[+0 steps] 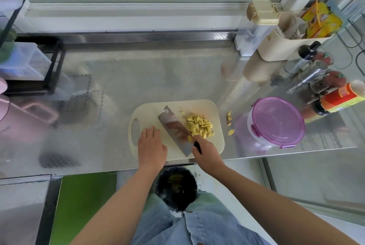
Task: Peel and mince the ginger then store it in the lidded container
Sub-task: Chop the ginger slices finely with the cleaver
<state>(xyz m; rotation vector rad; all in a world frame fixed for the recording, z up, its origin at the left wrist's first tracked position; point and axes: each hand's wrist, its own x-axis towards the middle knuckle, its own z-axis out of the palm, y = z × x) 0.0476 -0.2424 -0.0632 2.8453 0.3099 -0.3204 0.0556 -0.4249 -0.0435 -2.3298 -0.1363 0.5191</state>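
Desk [138, 79]: steel, carries everything below.
Cutting board [150, 110]: cream, at the desk's near edge.
Lidded container [276, 120]: purple lid on, stands on the desk right of the board, apart from it.
Cleaver [173, 128]: blade slanted across the board.
Left hand [151, 146]: fingers [150, 132] straight, flat on the board left of the blade, holding nothing.
Right hand [207, 154]: fingers curled round the cleaver's black handle.
Ginger [199, 125]: chopped pile on the board, just right of the blade.
Ginger scraps [229, 118]: a few on the desk between board and container.
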